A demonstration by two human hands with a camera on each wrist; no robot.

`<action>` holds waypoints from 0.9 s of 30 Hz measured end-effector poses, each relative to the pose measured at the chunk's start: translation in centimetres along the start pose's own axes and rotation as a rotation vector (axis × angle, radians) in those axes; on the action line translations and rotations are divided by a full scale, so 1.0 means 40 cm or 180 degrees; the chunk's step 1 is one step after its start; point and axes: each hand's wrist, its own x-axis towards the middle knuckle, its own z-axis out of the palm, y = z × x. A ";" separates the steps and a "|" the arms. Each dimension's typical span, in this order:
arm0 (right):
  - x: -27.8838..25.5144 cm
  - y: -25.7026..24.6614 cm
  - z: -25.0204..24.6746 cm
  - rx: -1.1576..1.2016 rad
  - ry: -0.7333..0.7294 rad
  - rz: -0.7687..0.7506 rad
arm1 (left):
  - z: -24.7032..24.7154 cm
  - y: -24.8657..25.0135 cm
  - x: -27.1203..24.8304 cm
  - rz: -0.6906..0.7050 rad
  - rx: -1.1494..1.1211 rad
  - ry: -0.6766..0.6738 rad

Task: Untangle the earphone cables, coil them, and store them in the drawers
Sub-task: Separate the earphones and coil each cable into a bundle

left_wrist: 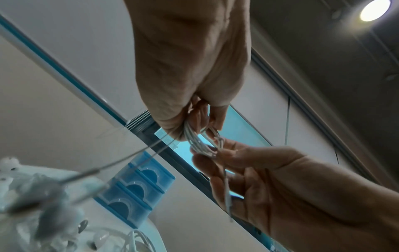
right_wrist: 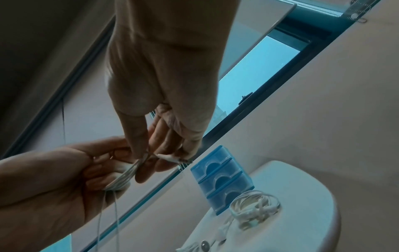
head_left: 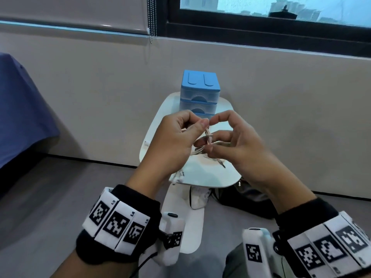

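Observation:
Both hands hold one coiled bundle of white earphone cable [head_left: 208,140] in the air above a small white table [head_left: 210,177]. My left hand [head_left: 197,129] grips the coil [left_wrist: 198,143] with curled fingers. My right hand [head_left: 213,137] pinches the cable's loose end where it wraps the coil [right_wrist: 127,173], and the jack plug [head_left: 221,164] sticks out below. The earbuds [head_left: 178,178] dangle under my left hand. A second coiled white earphone [right_wrist: 254,209] lies on the table in front of the blue three-drawer unit [head_left: 200,91], whose drawers are closed.
The table [right_wrist: 302,221] stands against a beige wall under a window [head_left: 281,9]. A blind's bead chain [head_left: 151,19] hangs at the left of the window. A blue cloth [head_left: 20,109] is at the far left. A dark bag [head_left: 247,201] lies on the floor under the table.

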 end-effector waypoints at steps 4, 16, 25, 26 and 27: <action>-0.001 0.002 -0.028 -0.0251 0.0003 0.0153 | 0.010 -0.012 0.002 -0.0171 -0.0096 0.0065; 0.035 -0.003 -0.045 -0.0279 0.0536 0.0262 | 0.046 -0.015 0.056 -0.0265 -0.0191 -0.0093; 0.115 -0.017 -0.065 -0.0307 0.0511 0.0242 | 0.019 0.010 0.146 -0.0227 -0.0147 -0.0273; 0.122 -0.014 -0.066 -0.0255 0.0531 0.0239 | 0.018 0.007 0.154 -0.0232 -0.0145 -0.0263; 0.129 -0.010 -0.065 -0.0191 0.0543 0.0237 | 0.018 0.003 0.162 -0.0248 -0.0157 -0.0250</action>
